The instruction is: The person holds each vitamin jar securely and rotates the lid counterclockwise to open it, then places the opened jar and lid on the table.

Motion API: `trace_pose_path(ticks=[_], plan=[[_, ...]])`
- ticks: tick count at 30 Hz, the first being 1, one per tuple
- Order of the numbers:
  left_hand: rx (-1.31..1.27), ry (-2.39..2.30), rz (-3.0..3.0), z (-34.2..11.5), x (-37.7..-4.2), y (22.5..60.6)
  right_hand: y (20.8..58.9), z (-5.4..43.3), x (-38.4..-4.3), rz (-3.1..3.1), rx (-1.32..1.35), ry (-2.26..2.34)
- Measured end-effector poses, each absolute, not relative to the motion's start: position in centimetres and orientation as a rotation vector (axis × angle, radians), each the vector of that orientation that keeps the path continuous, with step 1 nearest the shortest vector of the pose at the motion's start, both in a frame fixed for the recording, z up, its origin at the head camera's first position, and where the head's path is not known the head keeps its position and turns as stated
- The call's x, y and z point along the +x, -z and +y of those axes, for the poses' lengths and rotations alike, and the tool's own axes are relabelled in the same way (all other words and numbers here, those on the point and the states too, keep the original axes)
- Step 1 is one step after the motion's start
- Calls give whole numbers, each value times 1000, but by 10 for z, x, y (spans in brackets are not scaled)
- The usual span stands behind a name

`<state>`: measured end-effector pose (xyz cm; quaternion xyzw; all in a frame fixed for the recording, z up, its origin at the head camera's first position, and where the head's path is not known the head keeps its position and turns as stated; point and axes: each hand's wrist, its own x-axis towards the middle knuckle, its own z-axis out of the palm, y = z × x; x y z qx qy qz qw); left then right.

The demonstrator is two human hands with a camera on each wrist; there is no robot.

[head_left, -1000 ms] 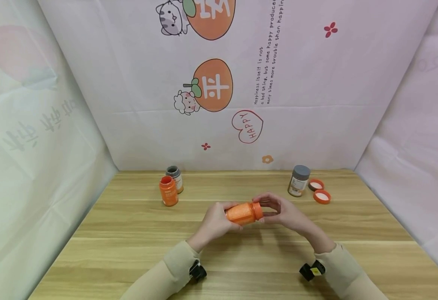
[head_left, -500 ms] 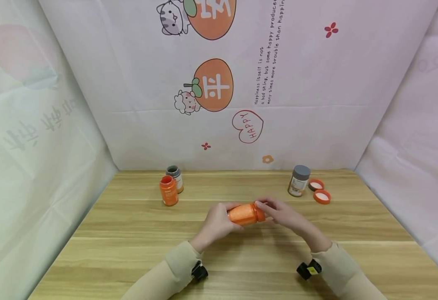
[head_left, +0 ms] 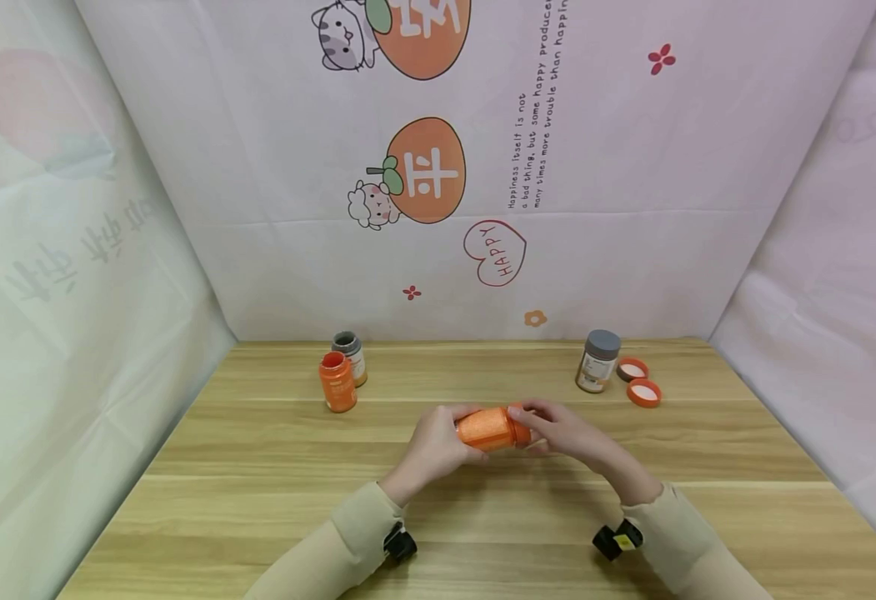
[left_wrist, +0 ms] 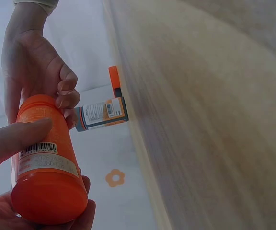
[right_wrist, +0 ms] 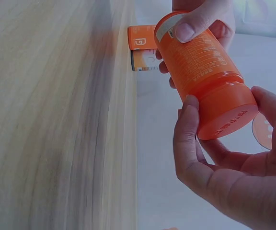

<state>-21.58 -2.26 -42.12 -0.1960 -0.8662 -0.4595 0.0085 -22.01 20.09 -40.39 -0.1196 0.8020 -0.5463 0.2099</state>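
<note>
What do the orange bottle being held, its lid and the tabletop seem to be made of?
Orange bottle: probably plastic, smooth and slightly shiny, with soft highlights where it curves. Lid: likely plastic too, with lettering that looks moulded into it. Tabletop: smooth-looking wood or printed laminate, from its streaky grain; I can't tell which.

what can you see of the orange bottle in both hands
The orange bottle looks like smooth plastic, with printed text, a barcode and a pale band. Its orange cap is on; how tightly, I can't tell. It is held sideways above the table, the left hand gripping its body, the right hand its cap.
</note>
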Motion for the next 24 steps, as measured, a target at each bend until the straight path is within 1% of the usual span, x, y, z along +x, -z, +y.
trace_pose_path(ticks=[8, 24], plan=[[-603, 1451, -2713, -23, -215, 421, 405, 204, -217, 2286, -341, 1510], [-611, 1434, -2717, -23, -215, 421, 404, 209, -217, 2309, -568, 1560]])
